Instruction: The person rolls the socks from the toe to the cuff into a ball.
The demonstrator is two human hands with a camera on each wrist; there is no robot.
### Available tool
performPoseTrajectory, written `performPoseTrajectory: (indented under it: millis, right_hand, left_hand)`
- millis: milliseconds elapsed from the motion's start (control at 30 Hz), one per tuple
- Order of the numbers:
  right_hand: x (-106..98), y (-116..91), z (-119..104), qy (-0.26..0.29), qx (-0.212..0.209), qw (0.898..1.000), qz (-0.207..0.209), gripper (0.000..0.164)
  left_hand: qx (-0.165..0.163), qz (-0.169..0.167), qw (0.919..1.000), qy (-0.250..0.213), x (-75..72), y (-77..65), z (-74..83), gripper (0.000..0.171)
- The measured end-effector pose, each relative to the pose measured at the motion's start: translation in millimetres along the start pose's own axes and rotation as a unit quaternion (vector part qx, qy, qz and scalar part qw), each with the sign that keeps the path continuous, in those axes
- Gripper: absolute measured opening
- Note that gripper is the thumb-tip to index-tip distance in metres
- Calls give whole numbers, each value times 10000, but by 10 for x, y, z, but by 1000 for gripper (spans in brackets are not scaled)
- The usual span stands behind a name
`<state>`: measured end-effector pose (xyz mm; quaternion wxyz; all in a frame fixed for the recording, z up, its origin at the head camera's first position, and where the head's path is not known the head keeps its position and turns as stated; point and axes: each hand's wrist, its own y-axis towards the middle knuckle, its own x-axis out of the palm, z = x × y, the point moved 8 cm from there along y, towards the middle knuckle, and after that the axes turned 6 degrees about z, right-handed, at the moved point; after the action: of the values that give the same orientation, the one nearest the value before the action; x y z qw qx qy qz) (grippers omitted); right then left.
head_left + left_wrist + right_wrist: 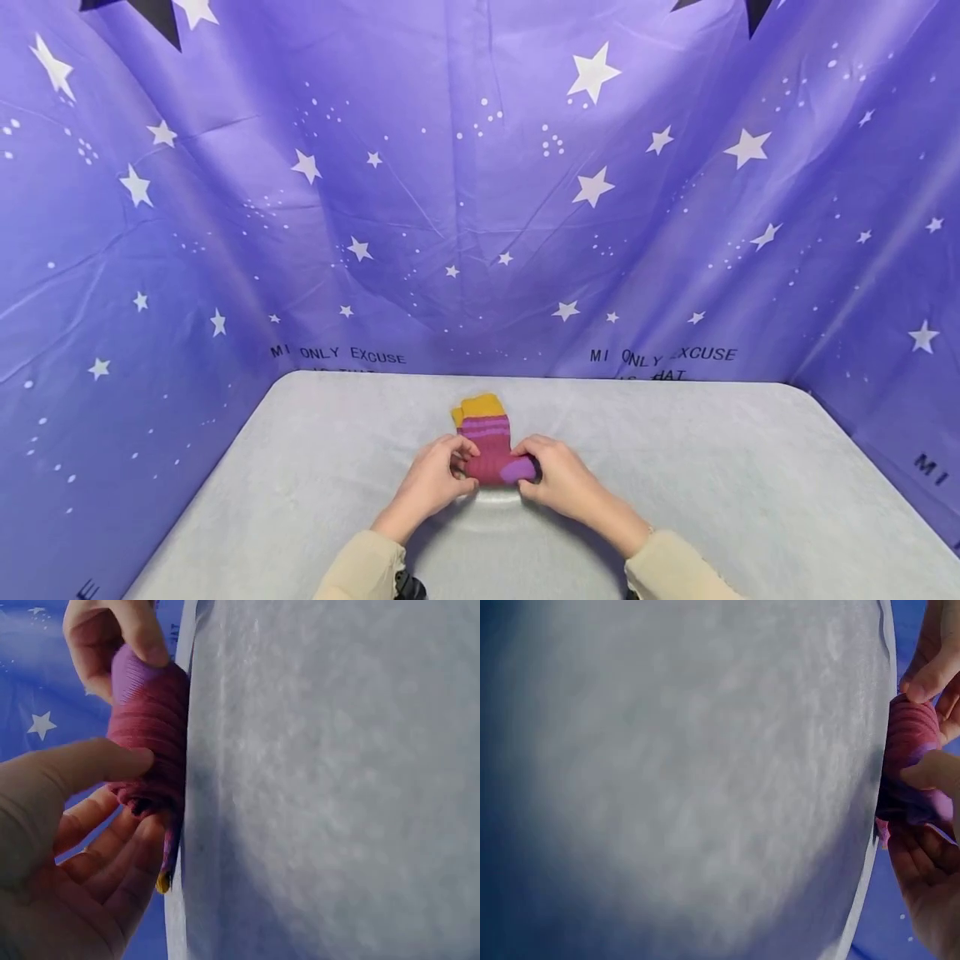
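A pair of maroon socks (483, 446) with purple stripes, yellow cuffs and a light purple patch lies on the table, its near part rolled up into a thick bundle. At the left end of the roll, my left hand (431, 477) holds it between thumb and fingers. My right hand (561, 479) grips the other end, by the purple patch. In the left wrist view the spiral layers of the rolled socks (150, 739) show between thumb and fingertips. The right wrist view has the right thumb resting over the roll (913, 739). The yellow cuffs lie flat, pointing away from me.
A pale grey cloth covers the table (315, 467), whose far corners are rounded. Purple-blue curtains (465, 208) with white stars and printed letters hang behind and on both sides. A black wrist device (409, 586) sits at the left sleeve.
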<state>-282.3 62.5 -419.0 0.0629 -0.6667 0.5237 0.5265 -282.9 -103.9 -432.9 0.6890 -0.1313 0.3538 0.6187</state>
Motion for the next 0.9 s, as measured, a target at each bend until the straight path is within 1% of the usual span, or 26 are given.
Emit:
performPoseTrajectory:
  millis: [100, 200, 333, 433, 500, 567, 700, 800, 900]
  right_hand:
    - [14, -18, 38, 395, 288, 9988, 55, 30]
    - [37, -44, 61, 942, 574, 9939, 41, 28]
    - [89, -70, 79, 1719, 972, 9803, -104, 23]
    - [121, -77, 118, 2100, 1388, 9676, -207, 21]
    - [138, -69, 148, 2176, 1645, 9617, -260, 22]
    - [146, -57, 182, 2166, 1844, 9583, -276, 23]
    - [153, -25, 238, 2110, 2226, 9513, -294, 19]
    - [176, 1, 273, 2130, 2638, 9401, -345, 15]
    - [211, 30, 304, 2186, 3030, 9268, -374, 14]
  left_hand:
    - [-11, 57, 10000, -47, -27, -17, -25, 27]
    - [-90, 37, 9998, -180, -57, -44, -71, 23]
    - [-323, 8, 9989, -339, -100, -79, -142, 19]
    - [-518, 46, 9978, -414, -122, -93, -180, 18]
    - [-639, 99, 9969, -451, -127, -94, -197, 19]
    - [-742, 179, 9962, -424, -127, -83, -217, 20]
    - [-949, 342, 9945, -296, -121, -29, -258, 24]
    - [-1072, 448, 9930, -206, -128, 17, -278, 23]
    - [-1094, 651, 9916, -220, -160, 43, -286, 19]
